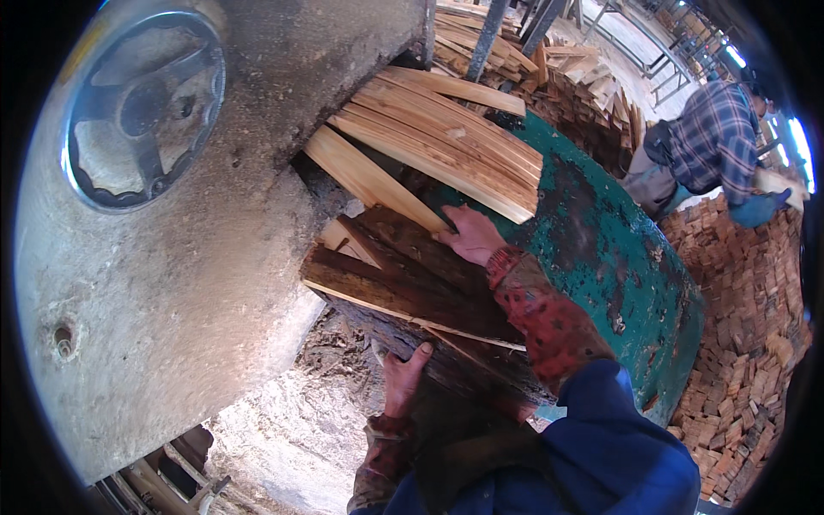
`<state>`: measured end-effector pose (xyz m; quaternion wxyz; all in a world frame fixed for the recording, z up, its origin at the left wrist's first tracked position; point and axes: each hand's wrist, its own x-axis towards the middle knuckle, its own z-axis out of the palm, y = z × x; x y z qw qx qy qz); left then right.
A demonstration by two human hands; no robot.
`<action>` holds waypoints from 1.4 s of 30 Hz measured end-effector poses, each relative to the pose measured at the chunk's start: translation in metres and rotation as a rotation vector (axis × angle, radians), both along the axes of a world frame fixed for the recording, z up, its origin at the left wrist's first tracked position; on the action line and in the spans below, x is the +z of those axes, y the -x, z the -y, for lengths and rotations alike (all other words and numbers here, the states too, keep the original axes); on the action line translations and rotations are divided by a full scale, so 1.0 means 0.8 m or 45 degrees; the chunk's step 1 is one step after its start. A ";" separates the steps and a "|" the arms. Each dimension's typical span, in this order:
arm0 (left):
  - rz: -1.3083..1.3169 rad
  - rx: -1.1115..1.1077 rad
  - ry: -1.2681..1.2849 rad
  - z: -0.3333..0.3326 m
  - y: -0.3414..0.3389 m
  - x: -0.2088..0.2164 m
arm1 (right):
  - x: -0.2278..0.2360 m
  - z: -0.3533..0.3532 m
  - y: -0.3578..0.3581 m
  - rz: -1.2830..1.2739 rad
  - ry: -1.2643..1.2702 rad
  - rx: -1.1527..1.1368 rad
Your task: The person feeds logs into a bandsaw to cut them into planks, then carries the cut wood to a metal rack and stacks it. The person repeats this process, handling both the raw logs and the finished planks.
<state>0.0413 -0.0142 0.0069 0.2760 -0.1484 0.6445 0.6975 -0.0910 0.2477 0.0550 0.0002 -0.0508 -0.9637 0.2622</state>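
Observation:
My right hand (470,236) is closed on the near end of a pale wooden plank (369,176), which slants back to the large worn metal machine housing. Just nearer to me lies a stack of dark, bark-edged wood slabs (403,313). My left hand (403,378) grips the lower side of the front slab, its thumb up against the bark and its other fingers partly hidden. Beyond my right hand, several sawn boards (455,142) lie side by side on a green, paint-chipped metal table (592,232).
The machine housing (240,257) fills the left side, with a handwheel (142,112) on its face. Sawdust (292,429) covers the floor below. To the right, a co-worker (704,142) in a plaid shirt and gloves bends over stacked wood blocks (738,343). More cut wood (584,94) is piled behind.

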 end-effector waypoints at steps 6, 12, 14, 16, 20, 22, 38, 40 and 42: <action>0.041 -0.016 -0.026 0.001 0.005 0.023 | -0.045 -0.014 0.022 0.283 0.542 -0.029; -0.017 0.021 -0.095 -0.001 0.006 0.022 | 0.017 0.007 -0.017 -0.193 0.112 -0.039; 0.008 0.029 -0.124 -0.001 0.004 0.019 | 0.065 0.016 -0.036 -0.399 -0.077 0.032; 0.020 -0.002 -0.118 -0.001 0.005 0.018 | 0.103 0.009 -0.053 -0.493 -0.210 0.116; -0.008 0.036 -0.145 -0.002 0.004 0.016 | 0.127 -0.016 -0.129 -0.399 -0.233 0.216; -0.032 0.029 -0.131 0.000 0.003 0.011 | 0.142 -0.008 -0.170 -0.347 -0.195 0.259; 0.065 0.088 0.009 -0.003 0.002 0.029 | 0.102 -0.053 -0.189 0.165 0.210 0.216; 0.105 0.125 0.037 -0.007 0.002 0.035 | 0.078 -0.052 -0.168 0.401 0.388 0.144; 0.054 0.094 -0.037 -0.009 0.006 0.045 | 0.070 -0.059 -0.167 0.362 0.379 0.134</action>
